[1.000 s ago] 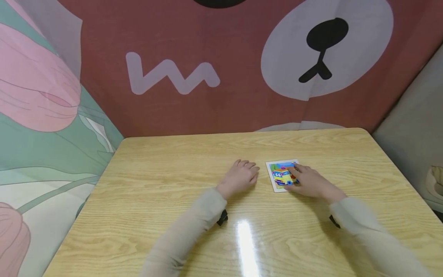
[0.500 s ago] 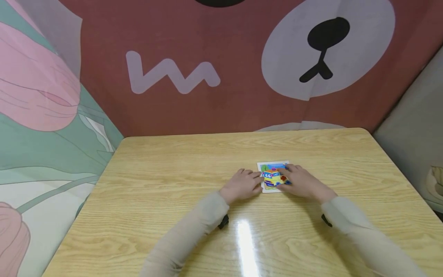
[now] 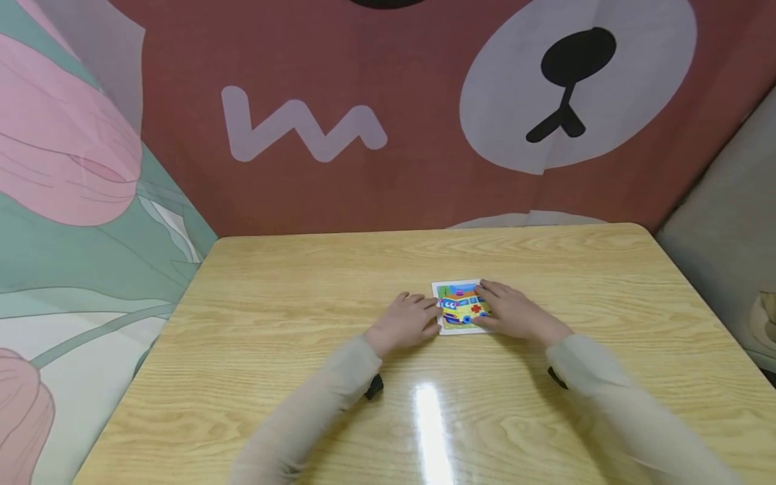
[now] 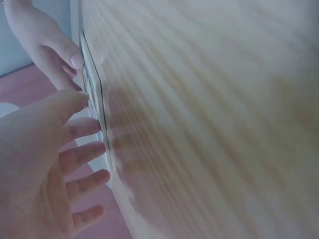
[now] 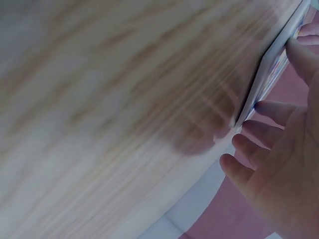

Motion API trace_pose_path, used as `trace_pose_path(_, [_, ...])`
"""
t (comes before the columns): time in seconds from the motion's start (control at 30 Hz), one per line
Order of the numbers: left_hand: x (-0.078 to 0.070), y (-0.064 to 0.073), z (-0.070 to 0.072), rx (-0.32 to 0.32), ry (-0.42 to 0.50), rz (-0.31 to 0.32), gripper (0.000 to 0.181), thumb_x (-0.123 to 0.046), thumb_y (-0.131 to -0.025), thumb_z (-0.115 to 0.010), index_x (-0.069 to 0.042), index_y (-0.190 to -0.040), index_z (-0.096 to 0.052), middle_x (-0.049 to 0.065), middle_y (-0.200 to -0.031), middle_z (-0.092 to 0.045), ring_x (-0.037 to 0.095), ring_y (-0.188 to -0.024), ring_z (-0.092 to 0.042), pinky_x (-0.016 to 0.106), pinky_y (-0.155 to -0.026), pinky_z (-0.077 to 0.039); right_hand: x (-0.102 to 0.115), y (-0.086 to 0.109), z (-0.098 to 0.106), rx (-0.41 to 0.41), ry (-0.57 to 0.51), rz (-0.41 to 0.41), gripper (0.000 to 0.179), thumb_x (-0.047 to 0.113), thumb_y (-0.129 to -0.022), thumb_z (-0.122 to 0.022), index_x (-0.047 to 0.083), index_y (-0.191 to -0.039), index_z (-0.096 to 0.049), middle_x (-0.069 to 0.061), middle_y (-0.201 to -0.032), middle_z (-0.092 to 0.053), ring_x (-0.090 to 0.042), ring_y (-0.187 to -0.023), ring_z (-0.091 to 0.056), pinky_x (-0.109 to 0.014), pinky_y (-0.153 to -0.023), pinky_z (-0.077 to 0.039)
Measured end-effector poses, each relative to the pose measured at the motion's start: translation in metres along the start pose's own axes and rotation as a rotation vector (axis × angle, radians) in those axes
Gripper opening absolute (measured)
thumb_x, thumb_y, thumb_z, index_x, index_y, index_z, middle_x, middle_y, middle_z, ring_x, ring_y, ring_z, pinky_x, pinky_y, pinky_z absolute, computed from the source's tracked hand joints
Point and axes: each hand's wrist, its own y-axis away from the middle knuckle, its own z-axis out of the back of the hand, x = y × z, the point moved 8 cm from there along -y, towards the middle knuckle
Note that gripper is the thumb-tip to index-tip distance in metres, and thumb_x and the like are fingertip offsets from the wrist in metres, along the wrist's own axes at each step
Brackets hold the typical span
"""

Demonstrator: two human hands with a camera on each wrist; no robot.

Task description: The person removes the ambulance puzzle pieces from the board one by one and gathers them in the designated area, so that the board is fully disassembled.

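A thin white-bordered picture board (image 3: 459,311) with a cartoon yellow ambulance lies flat on the wooden table (image 3: 291,289). My left hand (image 3: 405,323) is at its left edge, thumb and fingertips right at the border. Across from it, my right hand (image 3: 515,311) lays its spread fingers over the board's right side, hiding part of that edge. In the left wrist view, the fingers of the left hand (image 4: 40,149) are apart and loosely extended beside the board's rim (image 4: 97,84). The right wrist view has the right hand (image 5: 284,154) with fingertips along the board's edge (image 5: 264,74).
Behind the table's far edge stands a wall panel (image 3: 339,195) with a large brown bear print. A flower-patterned panel (image 3: 79,256) is at the left, a grey surface (image 3: 721,222) at the right. A light reflection shines on the tabletop in front of the hands.
The picture board has slid left across the table with the right hand on it. The left hand has come up to the board's left edge, then shifted slightly left along with it.
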Motion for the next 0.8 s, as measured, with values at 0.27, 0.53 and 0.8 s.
trace_pose_path(0.27, [0.015,0.012,0.002,-0.069,0.037,0.004,0.038,-0.041,-0.102,-0.037,-0.024,-0.130,-0.055,-0.001,-0.146,-0.048,0.025,-0.134,-0.045,0.045,-0.112,-0.034,0.011,-0.015,-0.007,0.019,0.019,0.014,0.073,0.043,-0.094,-0.054,-0.006,-0.145,-0.032,-0.028,-0.152,-0.027,-0.045,-0.140,-0.026,-0.057,-0.114,-0.025])
trace_pose_path(0.53, [0.028,0.009,0.004,-0.096,0.098,0.053,0.034,-0.037,-0.103,-0.037,-0.016,-0.119,-0.059,0.002,-0.134,-0.059,0.024,-0.128,-0.051,0.044,-0.111,-0.036,0.022,-0.028,-0.010,0.037,0.013,0.000,0.076,0.045,-0.094,-0.054,-0.008,-0.143,-0.032,-0.030,-0.153,-0.025,-0.044,-0.141,-0.025,-0.056,-0.115,-0.024])
trace_pose_path(0.8, [0.048,0.002,0.011,-0.200,0.297,0.106,0.029,-0.023,-0.095,-0.057,-0.008,-0.118,-0.064,0.006,-0.108,-0.070,0.022,-0.099,-0.066,0.037,-0.090,-0.052,0.025,-0.032,-0.015,0.087,0.027,-0.025,0.075,0.048,-0.095,-0.050,0.002,-0.150,-0.025,-0.025,-0.156,-0.019,-0.044,-0.143,-0.021,-0.057,-0.116,-0.020])
